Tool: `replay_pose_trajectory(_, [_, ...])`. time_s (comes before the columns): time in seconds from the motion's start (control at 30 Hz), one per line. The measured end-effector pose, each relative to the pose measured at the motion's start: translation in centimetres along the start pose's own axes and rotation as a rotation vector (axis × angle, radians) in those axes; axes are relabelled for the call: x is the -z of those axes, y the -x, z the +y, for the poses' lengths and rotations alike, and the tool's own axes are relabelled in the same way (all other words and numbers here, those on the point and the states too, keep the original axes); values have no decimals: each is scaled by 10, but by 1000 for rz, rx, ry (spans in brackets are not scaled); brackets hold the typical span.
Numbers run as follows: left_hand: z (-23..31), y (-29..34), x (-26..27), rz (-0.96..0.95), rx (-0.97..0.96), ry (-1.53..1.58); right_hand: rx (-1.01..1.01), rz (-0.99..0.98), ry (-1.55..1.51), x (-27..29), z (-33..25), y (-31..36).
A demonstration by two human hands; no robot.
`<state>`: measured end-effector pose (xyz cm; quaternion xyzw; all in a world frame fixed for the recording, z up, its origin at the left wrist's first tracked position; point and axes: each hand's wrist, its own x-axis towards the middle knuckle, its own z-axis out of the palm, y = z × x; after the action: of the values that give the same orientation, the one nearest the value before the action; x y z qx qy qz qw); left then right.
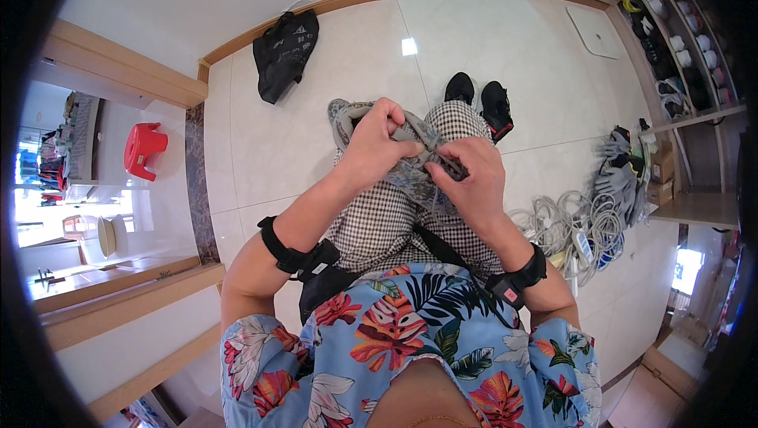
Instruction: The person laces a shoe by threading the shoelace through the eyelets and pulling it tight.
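A soft grey camouflage cloth item (410,179) lies over my lap, bunched up, with a curved padded edge and a dark opening; its exact kind is hard to tell. My left hand (379,142) pinches its edge between thumb and fingers. Close beside it, my right hand (474,171) grips another part of the same edge, thumb and forefinger pressed together. Both thumbs nearly meet over the cloth. Beneath it are my black-and-white checked trousers (371,223).
Ahead on the tiled floor stand black shoes (496,108) and a black bag (286,55). To my right are coiled grey cables (580,230), grey gloves (624,183) and a shoe shelf (687,49). A red stool (145,150) stands left, beyond a doorway.
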<state>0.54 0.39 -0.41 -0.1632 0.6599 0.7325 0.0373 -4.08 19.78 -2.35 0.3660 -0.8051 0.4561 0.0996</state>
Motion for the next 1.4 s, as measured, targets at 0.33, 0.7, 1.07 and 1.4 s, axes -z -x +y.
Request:
replay_pose_trajectory(0.33, [-5,0,0,28,-51,-153,-31,-24,-64,-11,-4,4])
replay_pose_trajectory(0.7, [7,10,11,-143,-105,-379,61,-73,-71,2,2,-7])
replay_pose_trajectory(1.07, [3,4,3,-82,-13,-231,170,-89,-151,7,10,-10])
replay_pose_trajectory(1.4, [4,10,4,-114,-134,-448,112,-95,-193,6,7,-8])
